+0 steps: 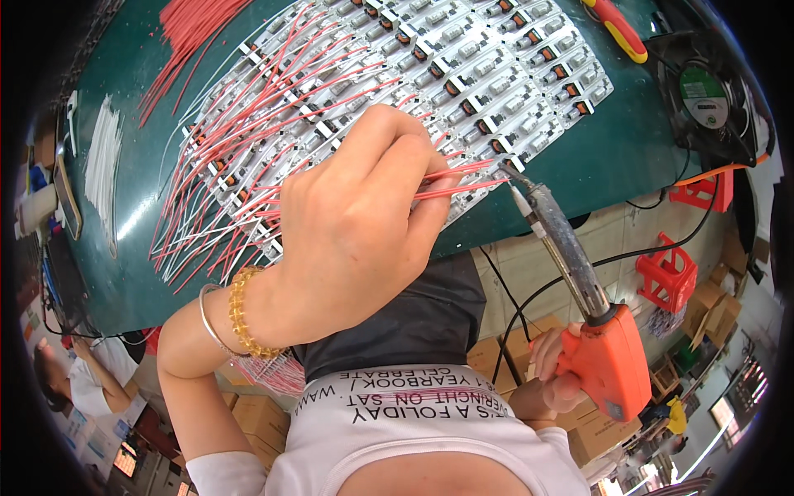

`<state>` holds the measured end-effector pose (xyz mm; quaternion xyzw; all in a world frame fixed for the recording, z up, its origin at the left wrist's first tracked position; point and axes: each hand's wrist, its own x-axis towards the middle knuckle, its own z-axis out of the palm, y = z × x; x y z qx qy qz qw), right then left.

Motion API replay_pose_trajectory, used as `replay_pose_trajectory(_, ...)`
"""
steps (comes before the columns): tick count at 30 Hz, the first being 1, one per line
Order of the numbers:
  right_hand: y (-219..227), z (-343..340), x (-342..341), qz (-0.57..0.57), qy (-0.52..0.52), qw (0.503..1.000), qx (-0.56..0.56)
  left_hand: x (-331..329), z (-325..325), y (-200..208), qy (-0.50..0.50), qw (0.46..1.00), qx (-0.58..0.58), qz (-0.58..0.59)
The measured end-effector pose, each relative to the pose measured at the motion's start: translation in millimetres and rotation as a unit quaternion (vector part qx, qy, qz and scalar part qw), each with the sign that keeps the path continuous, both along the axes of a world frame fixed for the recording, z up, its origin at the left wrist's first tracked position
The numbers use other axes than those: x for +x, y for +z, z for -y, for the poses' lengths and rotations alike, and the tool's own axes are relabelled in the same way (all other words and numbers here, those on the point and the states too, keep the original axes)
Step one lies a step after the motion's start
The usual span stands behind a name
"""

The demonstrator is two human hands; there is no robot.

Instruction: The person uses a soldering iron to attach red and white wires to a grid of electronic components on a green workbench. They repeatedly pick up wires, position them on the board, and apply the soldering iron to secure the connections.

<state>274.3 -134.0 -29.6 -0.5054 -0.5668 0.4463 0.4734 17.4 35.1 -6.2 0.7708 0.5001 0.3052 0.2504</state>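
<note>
Left hand (347, 223) pinches thin red wires (463, 178), frame centre; right hand (550, 372) grips orange soldering iron (591, 331); glossy green table (604, 157), white boards (463, 58).

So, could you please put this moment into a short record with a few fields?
left hand: left hand pinches red wires over the panel
right hand: right hand grips the orange handle of a soldering iron
iron tip: points at the wire ends, close by the panel edge
work surface: green mat bearing a white circuit board panel
wires: many red and white leads fan out to the left from the boards
nearby: black fan, red stools
</note>
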Motion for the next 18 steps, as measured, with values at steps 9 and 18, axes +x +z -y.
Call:
replay_pose_trajectory(9, 1.8, -5.8, -8.5, -0.097, -0.011, 0.995, 0.008, 0.2, -2.3, 8.5, -0.017, 0.998, -0.039, 0.044)
replay_pose_trajectory(18, 7.1, 5.1, -7.3, -0.105, -0.042, 0.993, -0.021, 2.5, 4.1, 22.8, -0.035, 0.993, 0.103, -0.04)
